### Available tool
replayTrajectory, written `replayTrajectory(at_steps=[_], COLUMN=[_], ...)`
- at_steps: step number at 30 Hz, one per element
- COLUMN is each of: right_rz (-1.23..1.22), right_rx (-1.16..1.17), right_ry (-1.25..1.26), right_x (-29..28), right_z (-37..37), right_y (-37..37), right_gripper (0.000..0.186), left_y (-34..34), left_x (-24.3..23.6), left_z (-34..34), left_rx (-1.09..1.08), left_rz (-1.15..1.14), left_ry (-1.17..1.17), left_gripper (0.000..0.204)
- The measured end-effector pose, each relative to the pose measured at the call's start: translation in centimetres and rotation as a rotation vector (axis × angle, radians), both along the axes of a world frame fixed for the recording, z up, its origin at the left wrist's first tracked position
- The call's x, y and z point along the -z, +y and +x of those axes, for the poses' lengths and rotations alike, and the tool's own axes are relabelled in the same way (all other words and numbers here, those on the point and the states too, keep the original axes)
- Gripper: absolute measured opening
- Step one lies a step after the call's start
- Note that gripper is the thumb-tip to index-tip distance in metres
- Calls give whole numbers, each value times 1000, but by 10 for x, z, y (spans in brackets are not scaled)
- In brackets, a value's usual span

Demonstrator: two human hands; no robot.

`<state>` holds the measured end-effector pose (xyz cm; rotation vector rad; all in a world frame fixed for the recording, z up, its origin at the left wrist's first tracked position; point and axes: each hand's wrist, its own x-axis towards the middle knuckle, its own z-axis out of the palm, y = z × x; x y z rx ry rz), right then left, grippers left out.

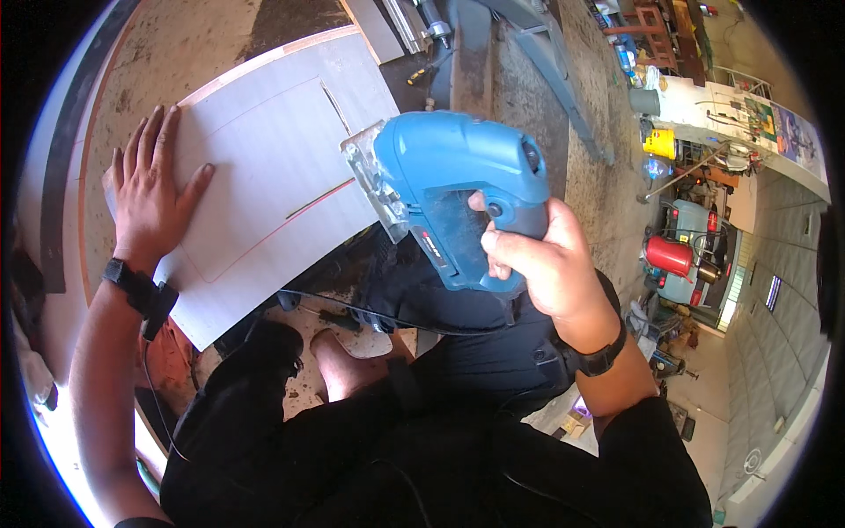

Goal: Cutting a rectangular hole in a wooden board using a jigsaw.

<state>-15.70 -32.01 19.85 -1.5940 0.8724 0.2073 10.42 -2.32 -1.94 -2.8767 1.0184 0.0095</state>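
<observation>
A blue jigsaw [440, 176] is gripped by its handle in my right hand [559, 260], fingers wrapped round it near the trigger. Its metal base plate [374, 180] rests at the right side of a pale grey board [255, 150]. Red lines outline a shape on the board. Two dark cuts run along it, one near the top right and one lower down, by the base plate. My left hand [154, 194] lies flat with fingers spread on the board's left part. The saw's blade is hidden from view.
A black cord [396, 326] hangs from the jigsaw across my lap. Beyond the board lie a dark-handled tool [437, 28] and a small yellow-and-black tool [424, 72]. Grey metal legs [559, 75] stand to the right. Farther off are a yellow bucket [660, 143] and a red tank [669, 256].
</observation>
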Motion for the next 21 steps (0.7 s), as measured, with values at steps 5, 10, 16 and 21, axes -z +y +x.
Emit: replayTrajectory(at_steps=[5,10,16,21], right_rz=[-25,4,-7,-38], right_rx=[18,31,-14,-29], right_ry=[-4,29,47,81], right_x=[-1,4,4,14], right_z=[1,-1,-2,5], right_y=[0,2,2,7], right_gripper=[34,36,34,30], left_y=[-3,-3,-3,-5], left_x=[-1,-2,-1,-3], left_z=[0,-1,-2,-2], left_rx=[-22,-28,-23,-45], left_rz=[40,37,41,59], left_ry=[18,20,10,34], left_gripper=[86,86,87,86])
